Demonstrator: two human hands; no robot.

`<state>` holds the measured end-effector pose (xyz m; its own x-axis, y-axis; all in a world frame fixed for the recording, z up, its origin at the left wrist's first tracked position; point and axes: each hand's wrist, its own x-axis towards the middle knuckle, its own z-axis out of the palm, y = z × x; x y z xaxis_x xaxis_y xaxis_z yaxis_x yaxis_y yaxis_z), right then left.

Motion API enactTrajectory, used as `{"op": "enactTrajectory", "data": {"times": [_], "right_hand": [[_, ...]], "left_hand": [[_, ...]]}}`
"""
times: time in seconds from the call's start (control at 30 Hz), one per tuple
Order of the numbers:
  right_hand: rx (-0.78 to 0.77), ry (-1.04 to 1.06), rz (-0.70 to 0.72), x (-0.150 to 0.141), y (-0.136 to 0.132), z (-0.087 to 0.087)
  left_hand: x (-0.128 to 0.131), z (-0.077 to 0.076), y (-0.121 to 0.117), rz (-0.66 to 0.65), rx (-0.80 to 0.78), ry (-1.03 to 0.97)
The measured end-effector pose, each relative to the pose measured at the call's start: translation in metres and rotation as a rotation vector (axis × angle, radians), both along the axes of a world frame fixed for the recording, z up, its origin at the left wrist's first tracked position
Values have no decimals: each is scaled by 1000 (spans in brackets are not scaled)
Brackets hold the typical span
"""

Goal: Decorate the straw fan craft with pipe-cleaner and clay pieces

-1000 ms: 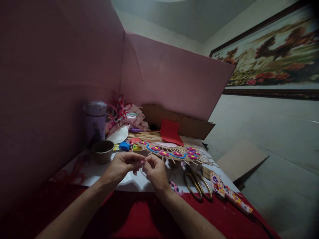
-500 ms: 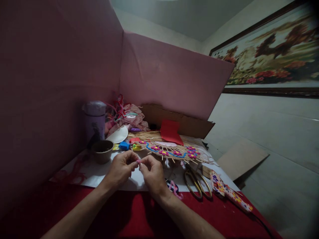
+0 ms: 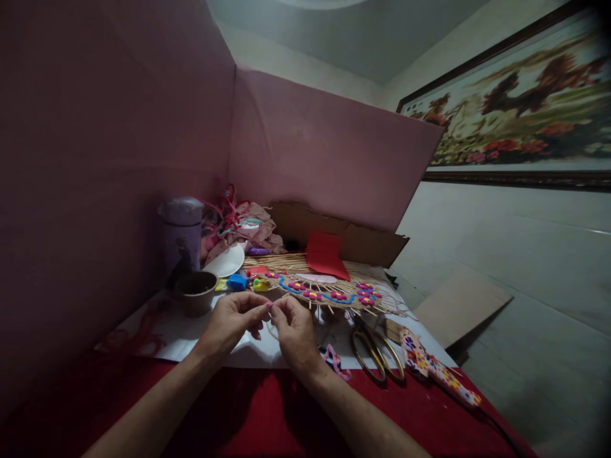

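The left hand and right hand are angled inward, fingertips meeting above the white paper. Thumbs and forefingers pinch a small pink piece, positioned between the two hands.

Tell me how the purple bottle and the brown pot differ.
The purple bottle is taller; the brown pot is squat. The bottle's top is covered, while the pot's is open. The bottle stands farther back; the pot is nearer the camera. Both stand upright.
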<state>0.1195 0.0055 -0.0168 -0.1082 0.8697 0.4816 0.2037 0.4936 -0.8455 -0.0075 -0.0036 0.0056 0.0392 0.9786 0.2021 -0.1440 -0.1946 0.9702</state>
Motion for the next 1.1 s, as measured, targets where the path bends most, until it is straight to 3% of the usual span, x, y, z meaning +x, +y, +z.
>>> {"op": "enactTrajectory", "data": {"times": [0.17, 0.5, 0.6, 0.73, 0.8, 0.87, 1.0, 1.1], "right_hand": [[31, -50, -14, 0, -5, 2], [95, -327, -157, 1, -7, -1], [208, -431, -122, 2, -12, 0], [373, -586, -21, 5, -17, 1], [394, -601, -9, 7, -16, 1], [354, -518, -26, 8, -12, 1], [120, -193, -83, 6, -4, 3], [3, -79, -37, 3, -3, 5]], "left_hand": [[0, -6, 2, 34, -39, 46], [0, -6, 0, 276, -40, 160], [-2, -8, 2, 336, -6, 240], [-6, -13, 3, 419, 155, 475], [-6, -13, 2, 376, 238, 598], [-6, -12, 2, 241, 235, 621], [-6, -7, 2, -57, -41, 340], [-6, -2, 1, -153, -110, 132]]}}
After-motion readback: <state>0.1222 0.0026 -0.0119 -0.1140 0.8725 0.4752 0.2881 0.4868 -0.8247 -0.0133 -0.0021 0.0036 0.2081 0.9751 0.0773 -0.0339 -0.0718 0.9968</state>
